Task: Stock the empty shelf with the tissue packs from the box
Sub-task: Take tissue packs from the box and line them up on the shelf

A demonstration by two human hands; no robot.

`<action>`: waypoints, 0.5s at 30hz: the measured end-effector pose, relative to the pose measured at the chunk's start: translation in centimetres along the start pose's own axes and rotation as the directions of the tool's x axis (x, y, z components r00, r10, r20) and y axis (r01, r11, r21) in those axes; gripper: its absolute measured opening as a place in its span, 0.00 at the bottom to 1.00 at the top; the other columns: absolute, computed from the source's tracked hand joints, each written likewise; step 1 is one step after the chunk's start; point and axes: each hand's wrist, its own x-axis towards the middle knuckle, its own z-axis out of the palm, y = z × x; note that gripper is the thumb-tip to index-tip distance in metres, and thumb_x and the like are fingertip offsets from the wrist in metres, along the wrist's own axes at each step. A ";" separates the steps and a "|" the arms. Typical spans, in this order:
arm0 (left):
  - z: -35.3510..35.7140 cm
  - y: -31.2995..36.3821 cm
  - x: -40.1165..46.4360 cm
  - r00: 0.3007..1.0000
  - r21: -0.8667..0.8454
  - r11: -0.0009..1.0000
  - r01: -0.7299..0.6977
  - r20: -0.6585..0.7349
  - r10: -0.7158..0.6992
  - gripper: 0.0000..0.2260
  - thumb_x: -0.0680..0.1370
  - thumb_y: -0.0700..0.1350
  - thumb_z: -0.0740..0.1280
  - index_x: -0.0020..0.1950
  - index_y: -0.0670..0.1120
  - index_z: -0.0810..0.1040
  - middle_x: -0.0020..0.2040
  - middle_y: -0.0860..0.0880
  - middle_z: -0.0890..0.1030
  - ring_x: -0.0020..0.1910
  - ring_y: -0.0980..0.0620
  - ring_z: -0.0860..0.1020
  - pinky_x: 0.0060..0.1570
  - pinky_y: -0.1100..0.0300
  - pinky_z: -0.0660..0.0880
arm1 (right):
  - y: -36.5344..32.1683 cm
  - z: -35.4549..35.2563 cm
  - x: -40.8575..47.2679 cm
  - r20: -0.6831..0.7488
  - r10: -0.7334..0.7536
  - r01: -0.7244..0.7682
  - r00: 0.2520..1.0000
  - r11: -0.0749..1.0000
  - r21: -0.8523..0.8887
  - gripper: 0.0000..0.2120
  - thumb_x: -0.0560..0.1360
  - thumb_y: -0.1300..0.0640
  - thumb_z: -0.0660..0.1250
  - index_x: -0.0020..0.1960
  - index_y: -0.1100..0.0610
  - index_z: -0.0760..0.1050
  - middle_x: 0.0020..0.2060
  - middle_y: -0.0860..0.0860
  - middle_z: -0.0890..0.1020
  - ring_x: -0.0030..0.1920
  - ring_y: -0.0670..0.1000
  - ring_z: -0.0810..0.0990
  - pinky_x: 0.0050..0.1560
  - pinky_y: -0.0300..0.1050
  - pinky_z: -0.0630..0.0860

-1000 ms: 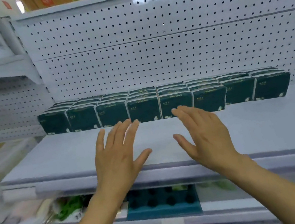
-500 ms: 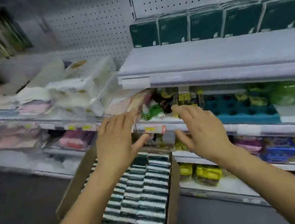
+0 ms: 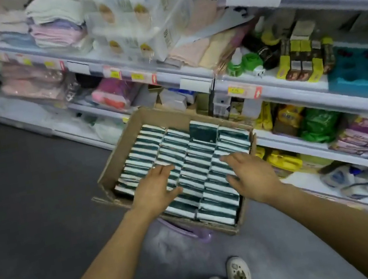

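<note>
Presently both hands, left hand (image 3: 156,188) and right hand (image 3: 249,174), are held over the box (image 3: 118,160), fingers spread, nothing gripped; tightly packed tissue packs (image 3: 192,162) toward 12 o'clock could be spilled if too many are gathered.

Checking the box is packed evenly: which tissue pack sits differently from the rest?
The tissue pack in the cardboard box's far row, third column from the left: it shows a broad dark green face, while the others show striped edges.

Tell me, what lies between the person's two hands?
In the head view, rows of tissue packs in the cardboard box fill the stretch between the left hand and right hand.
</note>
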 end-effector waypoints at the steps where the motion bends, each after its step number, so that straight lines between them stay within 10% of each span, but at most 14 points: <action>1: 1.2 -0.6 0.2 0.998 -0.013 1.000 0.013 0.057 -0.012 0.30 0.79 0.59 0.66 0.77 0.51 0.62 0.73 0.47 0.68 0.72 0.46 0.66 0.64 0.51 0.70 | 0.1 1.0 0.5 0.028 -0.006 0.007 1.000 1.000 -0.022 0.25 0.81 0.47 0.57 0.77 0.50 0.58 0.68 0.50 0.71 0.66 0.53 0.71 0.52 0.47 0.75; 15: 9.4 -7.7 6.4 0.844 -0.042 0.999 0.005 0.536 0.018 0.30 0.73 0.55 0.75 0.72 0.53 0.71 0.70 0.48 0.72 0.68 0.47 0.71 0.64 0.55 0.69 | 3.3 7.9 10.7 0.081 0.019 -0.022 0.997 0.999 0.030 0.20 0.81 0.52 0.59 0.72 0.54 0.66 0.66 0.55 0.72 0.66 0.58 0.69 0.55 0.54 0.75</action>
